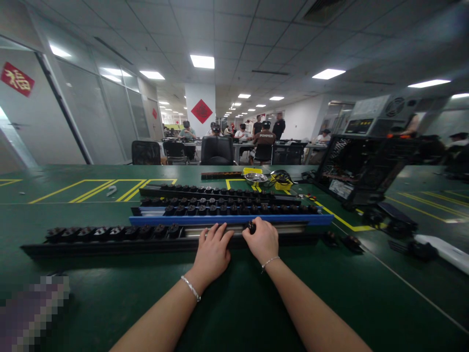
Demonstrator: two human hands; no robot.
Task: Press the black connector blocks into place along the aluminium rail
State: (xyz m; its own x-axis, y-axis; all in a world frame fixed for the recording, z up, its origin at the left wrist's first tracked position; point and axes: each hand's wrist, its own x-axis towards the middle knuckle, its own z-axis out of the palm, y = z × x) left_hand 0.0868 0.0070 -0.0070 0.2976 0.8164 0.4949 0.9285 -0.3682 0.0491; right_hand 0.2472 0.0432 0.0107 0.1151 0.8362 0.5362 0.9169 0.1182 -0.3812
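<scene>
Here's the right hand [262,240], pinching a small, round black module [251,227] at the bare silvery slot of a long black rail [120,249]; seated or hovering, can't tell! The left hand [213,252] rests loosely, fingers spread, on that rail, grasping nothing. Just beyond, towards the green bench's [146,303] far edge, lies a long blue rail [234,220].

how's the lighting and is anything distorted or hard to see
Head view: ceiling lights burn out to white; the computer case looks stretched and tilted; a pixelated patch masks the lower left; the black piece in the right hand shows little detail.
</scene>
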